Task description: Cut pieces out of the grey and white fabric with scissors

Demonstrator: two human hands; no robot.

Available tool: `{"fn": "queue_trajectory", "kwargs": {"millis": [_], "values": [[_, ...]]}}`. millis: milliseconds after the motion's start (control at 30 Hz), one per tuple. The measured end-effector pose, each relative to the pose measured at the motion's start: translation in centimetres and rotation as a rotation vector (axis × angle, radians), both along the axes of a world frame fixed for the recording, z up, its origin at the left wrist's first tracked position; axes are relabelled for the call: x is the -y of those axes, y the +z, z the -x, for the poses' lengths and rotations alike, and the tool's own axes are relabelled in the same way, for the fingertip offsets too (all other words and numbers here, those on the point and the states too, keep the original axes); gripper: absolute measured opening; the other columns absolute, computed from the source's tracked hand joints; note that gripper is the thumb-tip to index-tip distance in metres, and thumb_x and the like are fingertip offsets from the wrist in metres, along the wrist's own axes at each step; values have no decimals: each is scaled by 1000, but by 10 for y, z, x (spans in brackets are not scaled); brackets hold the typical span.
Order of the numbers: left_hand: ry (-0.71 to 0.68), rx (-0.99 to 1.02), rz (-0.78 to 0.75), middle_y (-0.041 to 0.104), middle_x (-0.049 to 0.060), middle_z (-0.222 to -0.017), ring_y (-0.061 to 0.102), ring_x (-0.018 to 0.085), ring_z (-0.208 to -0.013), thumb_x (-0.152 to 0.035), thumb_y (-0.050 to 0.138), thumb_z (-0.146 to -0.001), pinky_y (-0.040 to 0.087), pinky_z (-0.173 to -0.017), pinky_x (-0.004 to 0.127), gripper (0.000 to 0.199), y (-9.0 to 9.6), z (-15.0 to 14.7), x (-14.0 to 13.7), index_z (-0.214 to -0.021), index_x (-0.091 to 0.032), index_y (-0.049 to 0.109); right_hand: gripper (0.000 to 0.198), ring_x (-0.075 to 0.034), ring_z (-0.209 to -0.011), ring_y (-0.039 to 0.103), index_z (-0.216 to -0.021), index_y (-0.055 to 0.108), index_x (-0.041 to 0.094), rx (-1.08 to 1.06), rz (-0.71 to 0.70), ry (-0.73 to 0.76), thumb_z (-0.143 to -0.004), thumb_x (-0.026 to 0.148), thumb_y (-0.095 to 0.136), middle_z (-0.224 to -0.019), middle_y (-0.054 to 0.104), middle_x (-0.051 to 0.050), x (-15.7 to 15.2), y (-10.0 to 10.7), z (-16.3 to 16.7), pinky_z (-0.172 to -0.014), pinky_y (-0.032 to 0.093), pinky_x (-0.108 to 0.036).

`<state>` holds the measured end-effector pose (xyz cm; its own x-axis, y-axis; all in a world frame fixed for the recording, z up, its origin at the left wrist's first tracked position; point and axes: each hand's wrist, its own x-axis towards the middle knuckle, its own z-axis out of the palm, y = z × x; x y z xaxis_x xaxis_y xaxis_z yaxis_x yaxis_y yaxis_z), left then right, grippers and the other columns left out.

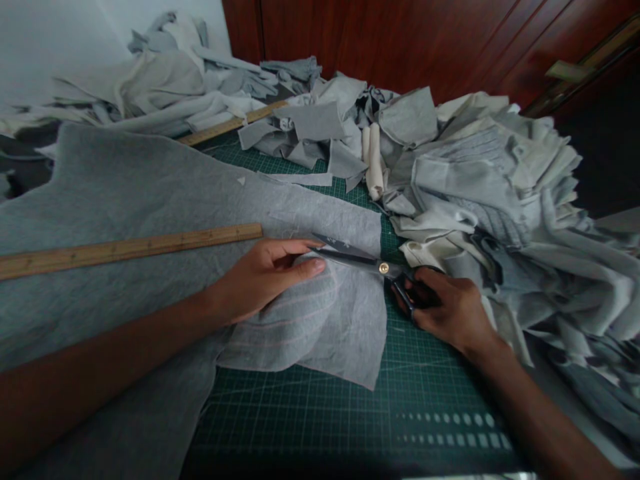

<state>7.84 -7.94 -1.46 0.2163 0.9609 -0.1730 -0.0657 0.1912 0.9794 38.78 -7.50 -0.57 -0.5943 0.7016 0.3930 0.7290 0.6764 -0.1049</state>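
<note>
My right hand (450, 310) grips the black handles of a pair of scissors (384, 268), whose blades point left and stand slightly apart. Between thumb and fingers, my left hand (270, 273) pinches a folded-up part of a grey cloth (290, 320) with faint stripes. The blade tips reach my left fingertips, at the edge of the fold. Beneath lies a large grey cloth (150, 187) spread to the left. Whether the striped part belongs to it, I cannot tell. A wooden ruler (200, 241) rests on the large cloth, left of my left hand.
A green cutting mat (300, 427) with grid lines covers the table. Fabric scraps (315, 127) and a second wooden ruler (235, 124) lie at the back. Piled grey and cream cloth (480, 173) lines the right side. Behind stands a reddish-brown wooden door (400, 40).
</note>
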Motion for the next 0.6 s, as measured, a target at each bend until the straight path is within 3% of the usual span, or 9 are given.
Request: {"fn": "queue_trajectory", "kwargs": {"millis": [267,500,600], "values": [[-30,18,33,72,0,-77,65,12,-66,-34,80,-73,51,-56,16,27,-3,2,0,-97,-21,80,15,-10,-41,50,-76,56,20,53,-93,-3,-89,25,52,-54,54,4,1,6,1,-43,33,-22],[-15,69,126,74,0,-79,66,12,-67,-27,82,-70,53,-58,16,32,3,1,-1,-100,-18,79,10,-11,-43,49,-73,53,22,52,-5,-56,-83,25,55,-54,52,4,1,4,-2,-46,32,-23],[-50,148,139,73,-1,-77,64,9,-67,-21,82,-71,51,-59,14,24,2,2,-3,-94,-16,78,5,-11,-43,48,-73,54,22,41,43,-76,-78,23,54,-54,53,4,0,3,-4,-47,31,-24]]}}
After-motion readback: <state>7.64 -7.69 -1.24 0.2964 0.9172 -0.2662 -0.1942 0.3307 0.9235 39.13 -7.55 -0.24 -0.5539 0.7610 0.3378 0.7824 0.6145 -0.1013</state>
